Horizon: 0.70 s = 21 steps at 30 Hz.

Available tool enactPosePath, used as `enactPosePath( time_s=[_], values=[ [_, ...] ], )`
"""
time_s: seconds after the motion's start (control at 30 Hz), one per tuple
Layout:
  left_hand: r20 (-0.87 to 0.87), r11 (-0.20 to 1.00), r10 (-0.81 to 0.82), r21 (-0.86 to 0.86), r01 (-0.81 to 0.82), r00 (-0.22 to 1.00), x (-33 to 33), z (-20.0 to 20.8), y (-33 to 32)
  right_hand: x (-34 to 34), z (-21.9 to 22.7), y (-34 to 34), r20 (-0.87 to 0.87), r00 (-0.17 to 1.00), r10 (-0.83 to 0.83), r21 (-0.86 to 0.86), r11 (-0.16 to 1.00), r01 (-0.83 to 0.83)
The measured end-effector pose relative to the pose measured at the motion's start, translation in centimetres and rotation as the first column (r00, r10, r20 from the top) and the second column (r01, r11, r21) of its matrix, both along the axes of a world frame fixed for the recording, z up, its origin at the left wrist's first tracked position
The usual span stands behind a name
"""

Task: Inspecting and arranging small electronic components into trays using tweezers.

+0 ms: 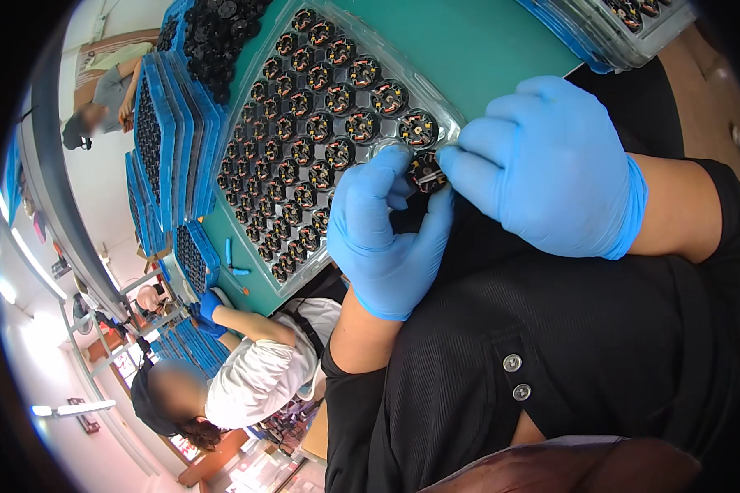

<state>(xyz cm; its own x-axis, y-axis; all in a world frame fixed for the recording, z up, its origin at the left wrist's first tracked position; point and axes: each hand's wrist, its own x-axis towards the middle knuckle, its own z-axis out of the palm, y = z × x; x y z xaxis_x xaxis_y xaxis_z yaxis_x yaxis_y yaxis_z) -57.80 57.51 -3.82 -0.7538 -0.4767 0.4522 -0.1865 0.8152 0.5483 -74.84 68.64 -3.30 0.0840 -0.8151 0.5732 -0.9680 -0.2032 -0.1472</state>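
Observation:
Between my two blue-gloved hands is a small round black component (pixel 426 172) with metallic and coloured parts, held just off the near corner of a clear plastic tray (pixel 448 111). My left hand (pixel 390 226) grips it with thumb and fingers. The fingertips of my right hand (pixel 543 164) pinch at its upper right side; whatever lies between them is too small to make out. Rows of similar round components (pixel 362 126) with copper-coloured and yellow parts fill the tray's pockets, and one pocket beside my left fingertips shows bare plastic.
The tray rests on a green tabletop (pixel 469 41). Blue trays (pixel 181 148) are stacked beyond it, near a heap of black parts (pixel 218 41). A blue-handled tool (pixel 234 259) lies at the left edge. More trays (pixel 584 37) stand upper right. A co-worker in white (pixel 255 386) works at left.

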Motion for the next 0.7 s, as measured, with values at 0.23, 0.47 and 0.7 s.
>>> enactPosePath(
  time_s=[0.23,0.47,0.7],
  values=[
    [-0.158,0.921,0.064,0.39,0.003,0.985,0.7,0.6,-0.2,-0.8,-0.7,-0.5,0.315,0.949,-0.015,0.057,0.998,-0.003],
    [-0.184,0.929,0.037,0.368,0.034,0.982,1.0,0.8,-0.4,-0.7,-1.0,-0.8,0.509,0.859,0.05,0.058,0.994,-0.092],
    [-0.159,0.948,0.021,0.316,0.03,0.987,1.1,1.1,-0.6,-0.5,-1.0,-0.9,0.544,0.835,0.084,0.03,0.992,-0.119]
  ],
)
